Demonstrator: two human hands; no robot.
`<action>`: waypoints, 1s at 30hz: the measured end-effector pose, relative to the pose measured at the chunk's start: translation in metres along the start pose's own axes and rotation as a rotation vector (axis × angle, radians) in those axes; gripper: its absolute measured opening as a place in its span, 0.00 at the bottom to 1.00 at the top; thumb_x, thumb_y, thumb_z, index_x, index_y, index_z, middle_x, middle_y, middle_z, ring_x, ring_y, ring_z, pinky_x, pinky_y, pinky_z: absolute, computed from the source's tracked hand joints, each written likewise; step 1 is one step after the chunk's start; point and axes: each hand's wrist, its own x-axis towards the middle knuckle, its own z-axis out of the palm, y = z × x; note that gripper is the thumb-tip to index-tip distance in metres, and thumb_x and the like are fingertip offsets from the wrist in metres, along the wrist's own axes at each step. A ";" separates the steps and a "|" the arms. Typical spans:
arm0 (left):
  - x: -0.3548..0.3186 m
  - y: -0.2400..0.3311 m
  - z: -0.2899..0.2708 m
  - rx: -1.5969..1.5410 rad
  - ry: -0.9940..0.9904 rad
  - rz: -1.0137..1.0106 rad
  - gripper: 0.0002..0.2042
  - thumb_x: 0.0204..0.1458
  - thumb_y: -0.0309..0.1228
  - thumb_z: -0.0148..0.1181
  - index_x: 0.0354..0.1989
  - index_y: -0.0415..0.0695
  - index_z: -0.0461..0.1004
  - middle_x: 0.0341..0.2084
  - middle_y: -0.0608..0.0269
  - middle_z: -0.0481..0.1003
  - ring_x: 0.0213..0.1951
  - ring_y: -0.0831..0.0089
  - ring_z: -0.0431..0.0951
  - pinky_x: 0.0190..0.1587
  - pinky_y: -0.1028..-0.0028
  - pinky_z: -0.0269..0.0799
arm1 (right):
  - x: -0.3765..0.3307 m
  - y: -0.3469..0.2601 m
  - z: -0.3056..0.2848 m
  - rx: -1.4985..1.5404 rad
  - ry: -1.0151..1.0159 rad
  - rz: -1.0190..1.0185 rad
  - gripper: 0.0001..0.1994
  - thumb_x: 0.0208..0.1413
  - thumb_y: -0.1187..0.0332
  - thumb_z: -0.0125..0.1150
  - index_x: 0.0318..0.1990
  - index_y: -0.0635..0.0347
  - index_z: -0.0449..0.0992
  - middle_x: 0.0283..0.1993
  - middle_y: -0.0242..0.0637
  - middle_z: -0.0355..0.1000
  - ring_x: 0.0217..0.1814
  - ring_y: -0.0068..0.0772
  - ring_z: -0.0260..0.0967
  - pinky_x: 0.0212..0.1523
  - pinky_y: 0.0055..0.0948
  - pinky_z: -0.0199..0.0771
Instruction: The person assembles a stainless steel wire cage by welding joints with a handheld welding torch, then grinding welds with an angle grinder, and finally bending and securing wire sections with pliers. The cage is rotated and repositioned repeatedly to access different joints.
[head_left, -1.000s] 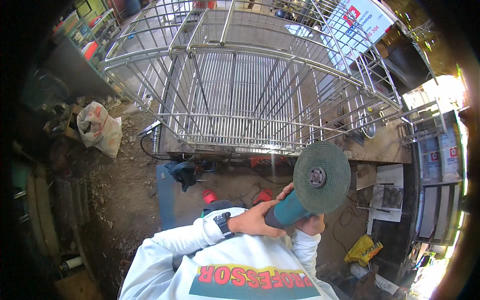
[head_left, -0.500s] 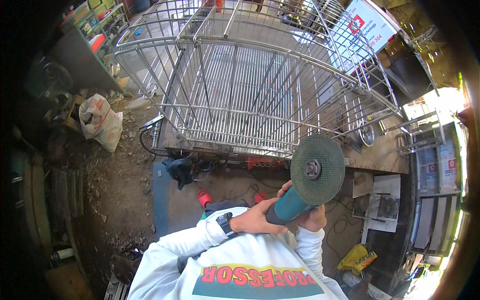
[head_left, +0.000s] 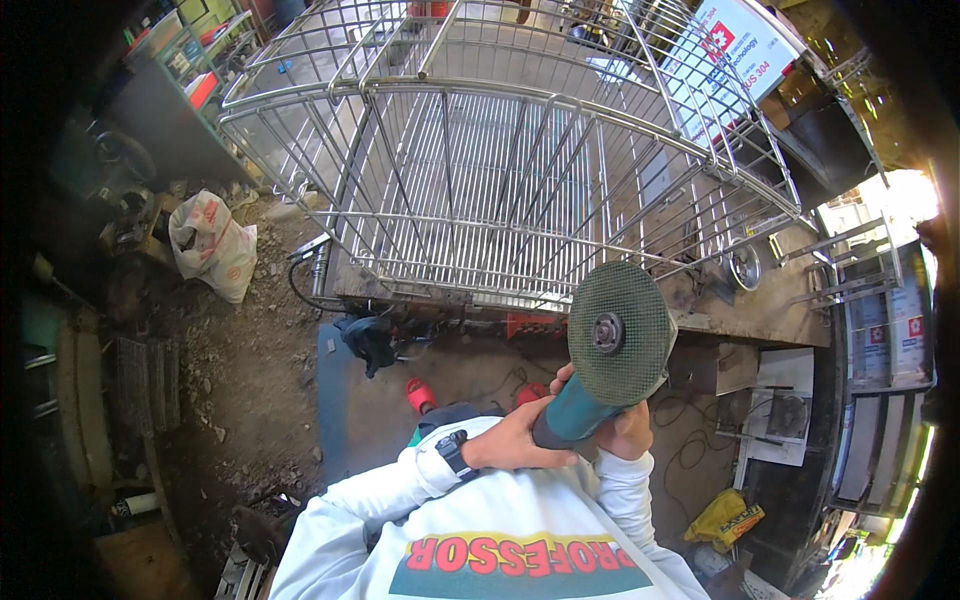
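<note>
Both my hands hold a teal angle grinder (head_left: 575, 412) in front of my chest. Its dark green mesh disc (head_left: 625, 350) faces up toward me and hides the tool's head. My left hand (head_left: 510, 438) wraps round the grinder's body from the left, below a dark wristwatch (head_left: 453, 452). My right hand (head_left: 627, 432) grips the body from the right, partly hidden behind it. Just beyond the disc, a large cage of shiny metal wire (head_left: 470, 215) rests on a worn workbench (head_left: 710, 315). In this view the disc's far edge overlaps the cage's near bottom edge.
A white sack (head_left: 213, 250) sits on the dirt floor at left. A dark clamp-like part (head_left: 318, 265) stands at the bench's left corner. A small metal wheel (head_left: 743, 268) lies on the bench's right. Cables (head_left: 690, 440) and a yellow bag (head_left: 725, 520) lie on the floor at right.
The grinder's disc has tilted and turned slightly to the left. Both hands keep their hold on the grinder. The whole view has shifted a little.
</note>
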 end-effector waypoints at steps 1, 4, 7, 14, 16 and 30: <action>0.000 0.000 0.000 -0.001 -0.003 -0.020 0.34 0.47 0.38 0.76 0.58 0.35 0.66 0.44 0.60 0.75 0.47 0.73 0.75 0.52 0.70 0.71 | -0.001 0.001 0.000 0.000 0.006 0.000 0.51 0.43 0.43 0.78 0.66 0.75 0.62 0.60 0.59 0.67 0.60 0.55 0.71 0.58 0.50 0.76; 0.000 -0.004 -0.001 0.007 -0.018 -0.015 0.34 0.46 0.38 0.76 0.58 0.35 0.66 0.44 0.59 0.75 0.47 0.73 0.75 0.53 0.70 0.71 | -0.003 0.000 0.002 0.008 0.029 -0.005 0.51 0.43 0.43 0.78 0.65 0.75 0.62 0.59 0.59 0.67 0.59 0.55 0.71 0.58 0.49 0.76; 0.000 0.001 0.000 0.053 -0.019 -0.017 0.34 0.46 0.38 0.76 0.58 0.36 0.67 0.44 0.60 0.75 0.47 0.73 0.75 0.53 0.71 0.71 | -0.005 -0.003 0.006 -0.001 0.050 -0.007 0.51 0.44 0.42 0.77 0.65 0.75 0.63 0.59 0.58 0.68 0.58 0.54 0.71 0.57 0.49 0.77; 0.001 0.001 -0.002 0.001 -0.055 -0.086 0.34 0.45 0.39 0.76 0.58 0.36 0.67 0.44 0.60 0.75 0.46 0.73 0.75 0.52 0.70 0.71 | -0.009 0.001 0.002 -0.067 0.076 -0.054 0.50 0.46 0.39 0.73 0.64 0.75 0.64 0.57 0.58 0.68 0.56 0.51 0.72 0.53 0.46 0.78; 0.001 0.003 -0.002 0.004 -0.058 -0.108 0.34 0.45 0.39 0.76 0.58 0.36 0.67 0.43 0.60 0.75 0.46 0.73 0.75 0.51 0.70 0.71 | -0.010 0.001 0.002 -0.054 0.091 -0.053 0.50 0.45 0.39 0.74 0.64 0.75 0.64 0.57 0.58 0.68 0.56 0.52 0.72 0.53 0.46 0.78; -0.002 0.004 0.000 0.039 -0.046 -0.056 0.33 0.46 0.39 0.75 0.58 0.36 0.67 0.41 0.61 0.75 0.42 0.75 0.75 0.48 0.71 0.73 | -0.012 0.002 0.002 -0.024 0.078 -0.023 0.50 0.45 0.41 0.75 0.64 0.76 0.64 0.59 0.58 0.68 0.57 0.53 0.71 0.55 0.47 0.77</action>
